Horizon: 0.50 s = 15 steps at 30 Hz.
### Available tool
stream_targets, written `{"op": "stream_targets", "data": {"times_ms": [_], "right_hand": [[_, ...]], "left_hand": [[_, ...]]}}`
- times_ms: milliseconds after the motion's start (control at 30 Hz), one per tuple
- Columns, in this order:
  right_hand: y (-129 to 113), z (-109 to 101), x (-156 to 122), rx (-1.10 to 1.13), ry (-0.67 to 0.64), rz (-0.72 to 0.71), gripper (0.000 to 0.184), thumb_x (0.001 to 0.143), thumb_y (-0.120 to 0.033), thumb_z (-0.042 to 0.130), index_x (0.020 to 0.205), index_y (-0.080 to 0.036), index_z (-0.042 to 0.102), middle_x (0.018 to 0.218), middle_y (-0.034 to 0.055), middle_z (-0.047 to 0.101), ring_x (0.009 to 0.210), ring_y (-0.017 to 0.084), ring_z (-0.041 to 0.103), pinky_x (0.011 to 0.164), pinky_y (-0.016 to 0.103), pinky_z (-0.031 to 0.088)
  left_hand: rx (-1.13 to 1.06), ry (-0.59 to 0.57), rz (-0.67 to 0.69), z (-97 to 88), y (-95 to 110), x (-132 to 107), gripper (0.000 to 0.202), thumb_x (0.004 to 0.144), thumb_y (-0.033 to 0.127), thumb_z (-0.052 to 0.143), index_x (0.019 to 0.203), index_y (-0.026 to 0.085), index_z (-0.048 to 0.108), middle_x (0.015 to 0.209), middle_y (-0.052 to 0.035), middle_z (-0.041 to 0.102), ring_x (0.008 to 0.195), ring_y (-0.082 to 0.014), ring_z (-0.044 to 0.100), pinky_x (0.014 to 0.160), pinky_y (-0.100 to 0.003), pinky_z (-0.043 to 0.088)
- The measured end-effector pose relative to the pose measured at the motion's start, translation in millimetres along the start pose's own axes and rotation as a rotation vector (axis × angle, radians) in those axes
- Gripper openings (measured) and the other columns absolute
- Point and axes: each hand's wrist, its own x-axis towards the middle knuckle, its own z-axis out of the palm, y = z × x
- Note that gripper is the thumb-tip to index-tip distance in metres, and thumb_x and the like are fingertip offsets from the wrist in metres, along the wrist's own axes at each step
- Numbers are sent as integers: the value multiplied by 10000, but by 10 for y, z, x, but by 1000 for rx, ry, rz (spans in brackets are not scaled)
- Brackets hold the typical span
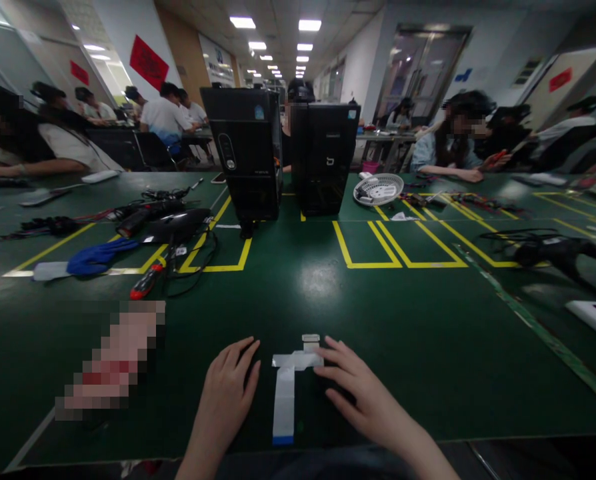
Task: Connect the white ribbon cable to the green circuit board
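Observation:
A white flat ribbon cable [284,403] lies folded on the green table in front of me. Its blue-tipped end points toward me, and a small connector [311,339] sits at its far end. To the left of the cable, my left hand [232,380] rests on the table with fingers stretched out, apart from it. My right hand [351,380] lies on the other side with its fingers spread. Its fingertips are at the right edge of the cable's crosswise fold and seem to touch it. Nothing is gripped in either hand.
Two black computer towers [251,153] stand ahead. At left lie a red-handled screwdriver [147,281], a blue glove-like cloth [101,257], black cables and a blurred-out item. A white basket [378,190] and a green strip [538,327] are at right. Other people sit around.

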Motion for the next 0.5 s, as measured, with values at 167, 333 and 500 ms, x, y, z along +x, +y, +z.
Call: {"op": "stream_targets", "data": {"times_ms": [167,333,500], "right_hand": [[925,-611,-486,-287,333,318,454,943,-443,398,1291,-204,566,1539,114,284,1444,283,195,1135,503,267],[1799,-1381,-1333,-598,522,1065,793,909,-571,216,1340,38,483,1438,343,299,1364,453,281,1079,546,282],[2101,-1573,-1874,-555,478,1473,891,875,-641,117,1363,16,471,1360,330,419,1274,474,386,931,540,387]], "left_hand": [[16,-20,-3,-1,-4,-4,352,950,304,445,1234,186,614,1224,-115,624,1127,-298,572,944,-495,482],[8,-18,-13,26,-21,-23,357,950,294,439,1246,187,609,1231,-106,621,1141,-286,565,952,-483,477],[14,-23,-21,49,-30,-21,366,954,314,435,1240,179,619,1234,-113,619,1135,-297,565,946,-498,472]]}}
